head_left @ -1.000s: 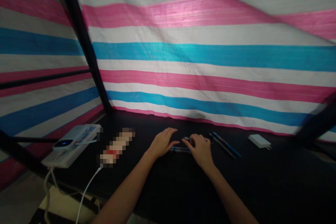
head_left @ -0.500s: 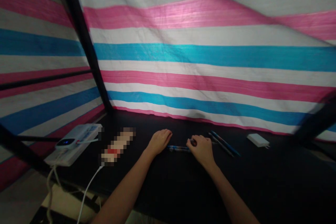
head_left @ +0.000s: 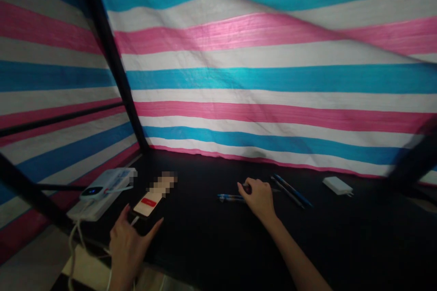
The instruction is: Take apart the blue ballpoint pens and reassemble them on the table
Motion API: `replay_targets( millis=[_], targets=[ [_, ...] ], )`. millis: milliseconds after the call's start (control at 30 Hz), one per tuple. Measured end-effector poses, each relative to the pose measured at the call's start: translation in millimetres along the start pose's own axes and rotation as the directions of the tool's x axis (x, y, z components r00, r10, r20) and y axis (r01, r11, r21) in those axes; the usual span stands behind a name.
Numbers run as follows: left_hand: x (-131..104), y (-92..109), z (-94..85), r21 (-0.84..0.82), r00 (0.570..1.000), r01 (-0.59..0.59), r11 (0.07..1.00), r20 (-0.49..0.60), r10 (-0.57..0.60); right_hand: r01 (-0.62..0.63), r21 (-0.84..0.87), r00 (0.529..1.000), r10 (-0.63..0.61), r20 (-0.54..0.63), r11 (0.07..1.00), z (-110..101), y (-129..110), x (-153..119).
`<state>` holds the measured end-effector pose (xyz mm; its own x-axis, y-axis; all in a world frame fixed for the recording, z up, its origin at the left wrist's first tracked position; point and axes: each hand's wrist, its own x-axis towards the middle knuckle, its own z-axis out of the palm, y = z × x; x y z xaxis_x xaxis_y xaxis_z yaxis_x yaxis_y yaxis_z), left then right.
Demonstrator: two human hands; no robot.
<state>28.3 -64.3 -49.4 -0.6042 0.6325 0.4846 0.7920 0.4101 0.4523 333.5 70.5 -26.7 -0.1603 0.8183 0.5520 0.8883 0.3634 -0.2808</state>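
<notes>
A lit phone with a red button on its screen lies on the black tabletop, a white cable at its lower end. Around that end, thumb and fingers spread apart, is my left hand, holding nothing. My right hand rests on the table with its fingers curled round a small dark object that I cannot make out. A blue patterned pen lies just left of my right fingers. To the right of this hand two more pens lie side by side, slanting.
A white power strip with a white device showing a lit display is at the left edge. A white charger lies at the right. Striped sheeting and black frame bars enclose the table.
My left hand has moved from the table's middle, beside the blue pen, left and nearer to the phone's lower end, and its fingers have spread. My right hand has stayed nearly in place.
</notes>
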Motion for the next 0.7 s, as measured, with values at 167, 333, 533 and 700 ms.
replay_targets(
  millis=[167, 333, 533, 700],
  targets=[
    [3.4, -20.3, -0.5, 0.145, 0.986, 0.081, 0.986, 0.134, -0.100, 0.100, -0.037, 0.994, -0.101, -0.031, 0.994, -2.6, -5.2, -2.6],
    [24.6, -22.9, -3.8, 0.124, 0.978, 0.055, 0.991, 0.193, -0.079, 0.052, -0.057, 0.996, -0.056, -0.069, 0.997, -8.1, -2.2, -4.0],
    [51.8, -38.3, -2.8, 0.110, 0.974, 0.046, 0.993, 0.214, -0.069, 0.015, -0.035, 0.996, -0.018, -0.082, 0.999, -10.6, -1.1, -6.3],
    [56.3, -37.2, -5.3, 0.117, 0.971, 0.010, 0.993, 0.236, -0.038, 0.008, -0.046, 1.000, -0.009, -0.022, 0.999, -4.1, -5.1, -6.6]
  ],
)
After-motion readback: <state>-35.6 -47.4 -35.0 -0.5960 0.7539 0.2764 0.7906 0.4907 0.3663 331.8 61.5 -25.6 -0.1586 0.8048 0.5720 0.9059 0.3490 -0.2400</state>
